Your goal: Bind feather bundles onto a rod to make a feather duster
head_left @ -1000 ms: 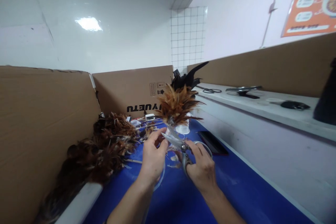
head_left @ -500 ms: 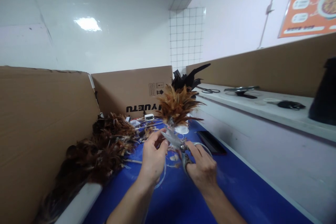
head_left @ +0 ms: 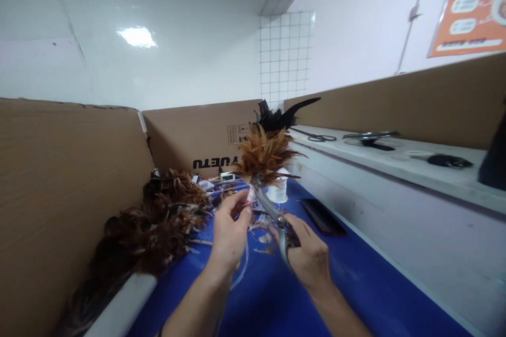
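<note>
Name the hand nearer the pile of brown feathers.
Left. The left hand is right of the pile, apart from it; the right hand, holding scissors, is farther right.

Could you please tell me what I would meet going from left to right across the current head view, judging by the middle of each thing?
Dark brown feather pile, left hand, scissors, right hand, flat shiny object on the ledge, black bundle on the same ledge.

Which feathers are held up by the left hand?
The orange-brown bunch topped with black plumes, its stem pinched in the left hand; the darker feathers lie heaped along the left cardboard.
</note>
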Motion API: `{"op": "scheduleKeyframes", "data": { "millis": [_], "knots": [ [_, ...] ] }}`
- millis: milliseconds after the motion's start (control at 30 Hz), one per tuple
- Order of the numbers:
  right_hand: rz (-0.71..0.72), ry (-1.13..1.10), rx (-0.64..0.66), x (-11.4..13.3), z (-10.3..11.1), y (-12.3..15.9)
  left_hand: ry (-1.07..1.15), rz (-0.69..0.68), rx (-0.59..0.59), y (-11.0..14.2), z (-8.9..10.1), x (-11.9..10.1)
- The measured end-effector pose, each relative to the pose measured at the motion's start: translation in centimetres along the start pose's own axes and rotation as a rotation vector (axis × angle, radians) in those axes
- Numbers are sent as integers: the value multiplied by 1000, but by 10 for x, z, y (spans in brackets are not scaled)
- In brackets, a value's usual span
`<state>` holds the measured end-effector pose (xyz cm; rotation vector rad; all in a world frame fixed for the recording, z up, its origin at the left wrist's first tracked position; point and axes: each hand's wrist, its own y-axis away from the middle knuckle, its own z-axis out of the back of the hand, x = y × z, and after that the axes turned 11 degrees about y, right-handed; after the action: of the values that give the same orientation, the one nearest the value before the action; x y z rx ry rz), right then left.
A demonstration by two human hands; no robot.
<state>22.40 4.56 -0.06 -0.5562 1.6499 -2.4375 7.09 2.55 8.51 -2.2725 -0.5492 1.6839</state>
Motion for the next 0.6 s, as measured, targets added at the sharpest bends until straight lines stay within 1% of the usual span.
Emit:
{"op": "scheduleKeyframes", "data": {
  "millis": [100, 167, 300, 433, 600],
  "knots": [
    [-15, -46, 80, -1, -1, 0, 14, 3, -22, -1, 2, 1],
    [-10, -59, 99, -1, -1, 0, 25, 13, -23, -2, 3, 1],
    [15, -35, 79, -2, -2, 0, 37, 16, -9, -1, 2, 0],
    [53, 26, 18, -3, -2, -1, 38, -3, 6, 2, -1, -1],
    [86, 81, -45, -4, -2, -2, -1, 19, 23, 4, -3, 1]
  ]
}}
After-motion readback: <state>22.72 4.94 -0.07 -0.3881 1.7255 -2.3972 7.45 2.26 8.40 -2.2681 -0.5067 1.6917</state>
